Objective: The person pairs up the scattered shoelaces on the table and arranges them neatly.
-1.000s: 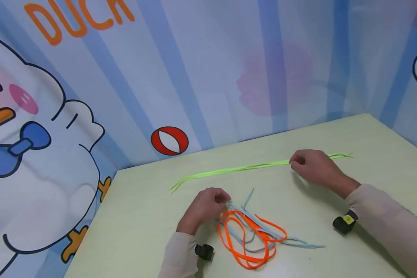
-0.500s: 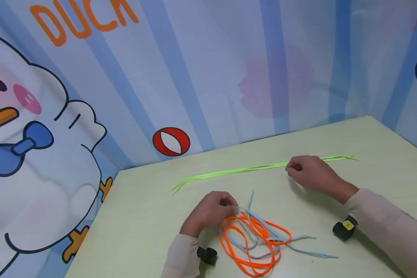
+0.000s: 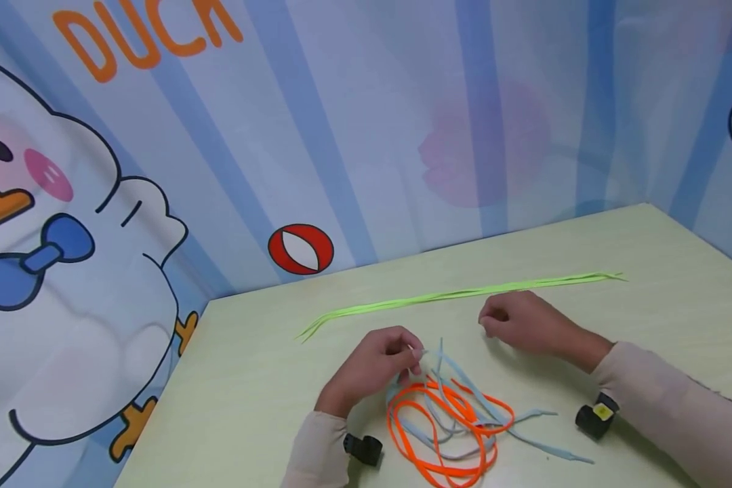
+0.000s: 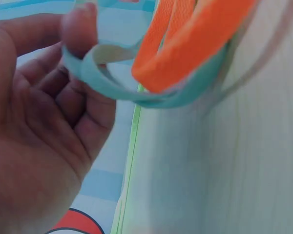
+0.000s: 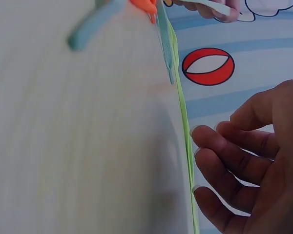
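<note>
One blue lace (image 4: 173, 100), left hand (image 4: 44, 126) pinching; loop (image 4: 107, 88) clearest left-wrist.

Pale blue lace (image 4: 173, 100): left hand (image 3: 378, 356) pinching it between thumb and finger, flat band curling into a small loop by the fingers; the rest is winding through the orange, one tip pointing toward the far side, two tails reaching out rightward over the tabletop (image 3: 232, 393). Orange lace (image 4: 190, 51): flat, woven, lying in loose, overlapping loops, tangling with the blue. Neon green lace (image 3: 457, 294): stretching nearly straight across beyond the tangle, strands running together, both ends splaying, left end bending nearer. Right hand (image 3: 527, 324) hovering just beside it, fingers loosely curling, gripping nothing.
</note>
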The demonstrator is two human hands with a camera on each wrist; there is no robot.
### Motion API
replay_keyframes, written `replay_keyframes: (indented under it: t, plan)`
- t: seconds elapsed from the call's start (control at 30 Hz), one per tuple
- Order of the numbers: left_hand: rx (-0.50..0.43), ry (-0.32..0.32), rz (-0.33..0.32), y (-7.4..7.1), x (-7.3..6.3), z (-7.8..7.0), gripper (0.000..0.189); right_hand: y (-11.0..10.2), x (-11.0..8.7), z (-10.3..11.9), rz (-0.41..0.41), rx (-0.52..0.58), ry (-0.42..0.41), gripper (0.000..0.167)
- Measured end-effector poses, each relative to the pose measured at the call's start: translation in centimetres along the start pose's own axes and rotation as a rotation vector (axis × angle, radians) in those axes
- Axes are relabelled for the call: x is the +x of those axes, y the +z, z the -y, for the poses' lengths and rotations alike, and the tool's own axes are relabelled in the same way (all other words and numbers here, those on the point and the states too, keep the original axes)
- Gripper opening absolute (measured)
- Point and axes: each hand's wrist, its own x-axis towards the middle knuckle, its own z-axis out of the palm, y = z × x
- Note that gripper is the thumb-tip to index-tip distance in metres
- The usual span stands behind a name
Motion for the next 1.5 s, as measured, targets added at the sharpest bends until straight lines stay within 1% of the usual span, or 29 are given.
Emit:
replay_keyframes:
  t: [0.1, 0.23, 0.4, 0.53, 0.7, 0.8, 0.93, 1.13, 1.27, 1.5]
  plan:
    - [-0.039, 0.021, -0.016, 0.1, 0.1, -0.2, 0.018, 0.3, -0.1, 0.4, 0.021, 0.055, -0.01, 0.012]
    - [-0.064, 0.067, -0.065, 0.5, 0.3, -0.4, 0.021, 0.6, -0.1, 0.8, 0.074, 0.096, -0.016, 0.01]
    - [-0.077, 0.12, -0.13, 1.0, 0.3, -0.6, 0.022, 1.0, -0.4, 0.9, 0.138, 0.129, -0.08, 0.009]
    - [-0.112, 0.166, -0.151, 1.1, 0.0, -0.8, 0.02, 1.0, -0.6, 1.1, 0.174, 0.18, -0.127, 0.01]
    - [-0.209, 0.248, -0.141, 1.0, -0.2, -1.0, 0.016, 1.2, -0.7, 1.6, 0.213, 0.228, -0.152, 0.015]
    - [-0.245, 0.276, -0.131, 1.0, -0.3, -1.0, 0.016, 1.3, -0.8, 1.9, 0.227, 0.248, -0.163, 0.015]
    - [-0.267, 0.282, -0.123, 1.1, -0.3, -1.1, 0.015, 1.4, -1.0, 2.2, 0.236, 0.256, -0.168, 0.015]
    - [-0.275, 0.28, -0.093, 1.3, -0.3, -1.4, 0.015, 1.3, -1.1, 2.5, 0.231, 0.256, -0.165, 0.012]
    - [-0.274, 0.279, -0.078, 1.4, -0.2, -1.5, 0.014, 1.4, -1.1, 2.5, 0.24, 0.285, -0.191, 0.012]
    - [-0.261, 0.288, -0.063, 1.7, -0.1, -1.2, 0.014, 1.6, -1.2, 2.7, 0.261, 0.323, -0.222, 0.016]
